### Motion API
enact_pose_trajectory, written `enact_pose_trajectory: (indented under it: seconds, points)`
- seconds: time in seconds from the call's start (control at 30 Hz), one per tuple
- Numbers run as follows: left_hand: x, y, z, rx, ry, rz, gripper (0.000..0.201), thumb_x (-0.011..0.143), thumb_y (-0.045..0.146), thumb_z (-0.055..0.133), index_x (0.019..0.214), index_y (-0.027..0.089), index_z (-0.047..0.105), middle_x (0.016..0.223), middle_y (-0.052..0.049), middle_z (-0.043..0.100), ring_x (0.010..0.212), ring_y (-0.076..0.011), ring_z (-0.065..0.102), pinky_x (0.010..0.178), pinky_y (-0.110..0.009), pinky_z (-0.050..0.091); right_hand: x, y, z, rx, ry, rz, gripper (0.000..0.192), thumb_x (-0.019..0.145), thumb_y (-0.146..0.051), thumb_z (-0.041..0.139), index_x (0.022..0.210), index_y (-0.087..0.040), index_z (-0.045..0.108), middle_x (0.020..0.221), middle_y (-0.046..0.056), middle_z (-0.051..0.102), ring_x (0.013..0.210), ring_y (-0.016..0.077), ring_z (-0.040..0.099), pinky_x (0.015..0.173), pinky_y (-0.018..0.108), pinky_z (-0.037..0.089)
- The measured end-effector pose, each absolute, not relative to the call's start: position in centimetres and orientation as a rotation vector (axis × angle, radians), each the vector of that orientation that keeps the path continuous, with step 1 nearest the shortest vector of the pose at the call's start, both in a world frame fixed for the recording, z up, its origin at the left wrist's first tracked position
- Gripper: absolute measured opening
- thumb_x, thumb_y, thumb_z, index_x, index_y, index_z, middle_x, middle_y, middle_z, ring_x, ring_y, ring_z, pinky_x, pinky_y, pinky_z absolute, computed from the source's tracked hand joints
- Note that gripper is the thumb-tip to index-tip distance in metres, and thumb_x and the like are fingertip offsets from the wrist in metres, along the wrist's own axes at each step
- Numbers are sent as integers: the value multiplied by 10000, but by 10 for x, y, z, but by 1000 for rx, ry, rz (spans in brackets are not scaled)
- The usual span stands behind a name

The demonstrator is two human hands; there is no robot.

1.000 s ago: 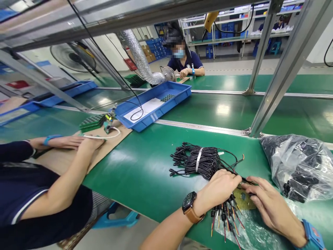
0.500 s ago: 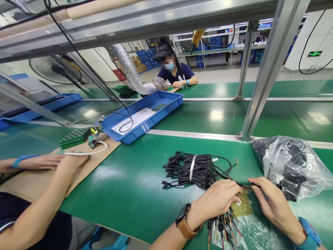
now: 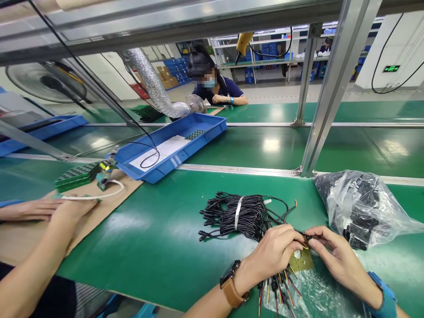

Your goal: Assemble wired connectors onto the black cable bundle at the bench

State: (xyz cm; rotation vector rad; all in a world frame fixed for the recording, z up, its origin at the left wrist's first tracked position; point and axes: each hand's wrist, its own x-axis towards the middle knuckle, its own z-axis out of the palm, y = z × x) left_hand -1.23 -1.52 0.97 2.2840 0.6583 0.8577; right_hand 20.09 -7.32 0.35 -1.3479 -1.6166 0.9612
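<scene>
A bundle of black cables (image 3: 247,216) lies on the green bench, held together by a white band. My left hand (image 3: 273,249), with a watch on its wrist, pinches one cable near its end, where thin coloured wires show. Close by on the right, my right hand (image 3: 339,258) holds a small black part (image 3: 309,237) between thumb and forefinger, at the tip of that cable. Below my left hand hang several cable ends (image 3: 280,289) with red, yellow and black wires and black pieces on them. A yellowish flat piece (image 3: 303,261) and clear plastic film (image 3: 319,291) lie underneath.
A clear bag of black parts (image 3: 361,207) stands at the right, near a metal post (image 3: 327,101). A blue tray (image 3: 172,159) sits behind. At the left, a co-worker's hands (image 3: 66,210) rest on cardboard beside green boards (image 3: 74,176). Another person sits opposite.
My two hands have come closer together, the black part now nearer my left fingertips. The whole view has shifted slightly, so things appear further left.
</scene>
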Motion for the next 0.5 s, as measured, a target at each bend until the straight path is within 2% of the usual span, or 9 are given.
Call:
enact_pose_trajectory:
  seconds: [0.3,0.5]
  points:
    - [-8,-18,11,2253,741,977,168,1011,184,500,886,163,612,744,-27,647,663,-140,590,643,-260,452,196,-76,8,-1323,-1479,1132,348,986,-511,600,1094,-192,688,978,85,739,854,219,717,811,339,617]
    - [-8,-19,12,2309,745,947,183,1016,211,480,901,165,615,746,-32,663,668,-148,615,652,-271,477,193,-77,10,-1320,-1426,1183,390,973,-558,600,1083,-193,681,936,79,731,801,215,704,747,336,615]
